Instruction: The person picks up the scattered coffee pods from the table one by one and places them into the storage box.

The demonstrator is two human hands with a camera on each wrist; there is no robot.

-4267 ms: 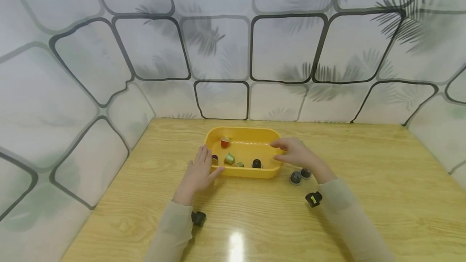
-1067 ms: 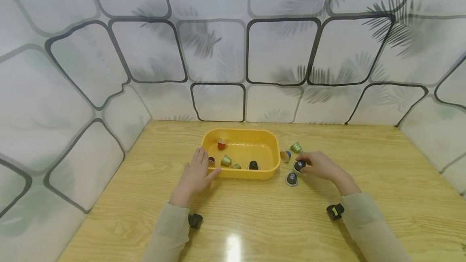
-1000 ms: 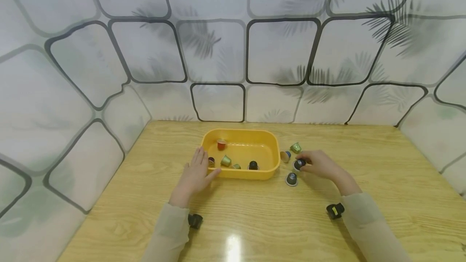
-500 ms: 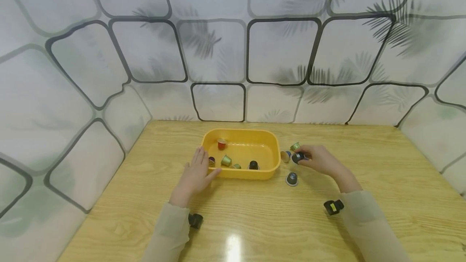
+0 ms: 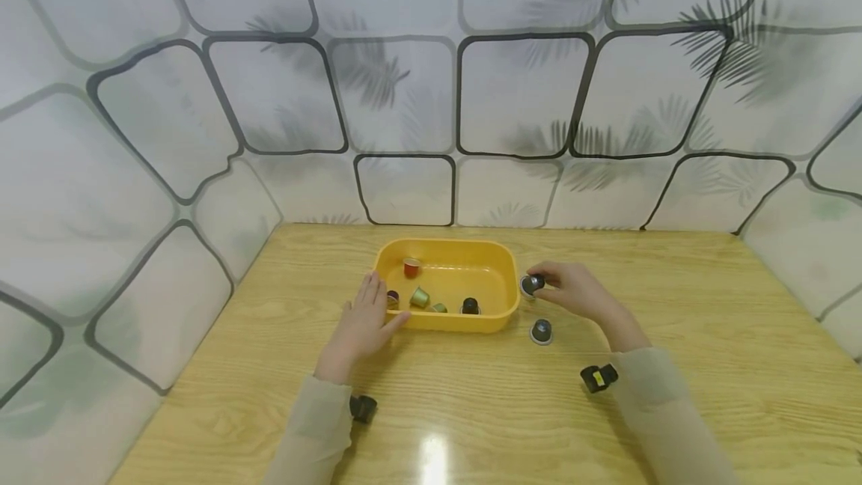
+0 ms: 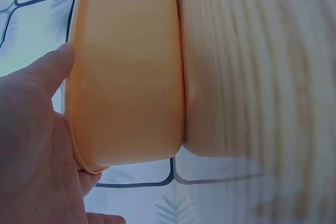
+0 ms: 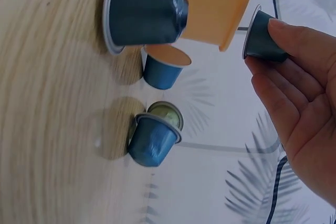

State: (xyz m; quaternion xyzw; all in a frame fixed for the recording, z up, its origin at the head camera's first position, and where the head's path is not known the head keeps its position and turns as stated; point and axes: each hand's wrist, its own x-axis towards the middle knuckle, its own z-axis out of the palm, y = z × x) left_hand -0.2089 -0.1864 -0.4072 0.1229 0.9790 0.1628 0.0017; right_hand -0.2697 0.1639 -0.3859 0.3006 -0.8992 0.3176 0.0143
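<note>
My right hand [image 5: 572, 292] pinches a dark coffee capsule [image 7: 262, 38] between thumb and fingers, lifted off the table beside the right rim of a yellow plastic bin [image 5: 465, 322]. Another dark coffee capsule [image 5: 542, 331] stands on the table below that hand. At the bin's front left corner rests my left hand [image 5: 360, 328], its fingers extended along the left side and its thumb on the front rim. In the left wrist view, the thumb [image 6: 55, 69] touches the bin's rim. Inside the bin lie a red capsule [image 5: 411, 268], a green capsule [image 5: 420, 297], a black capsule [image 5: 470, 306] and others.
The right wrist view shows a blue capsule with a tan lid [image 7: 165, 66], another blue capsule [image 7: 152, 140] and a greenish capsule [image 7: 167, 113] on the table; in the head view the right hand hides them. A patterned backdrop [image 5: 512, 96] rises behind the wooden table [image 5: 471, 403].
My right hand has picked up the dark capsule from the table and carried it up and left to the bin's right rim. The left hand has stayed at its corner.
</note>
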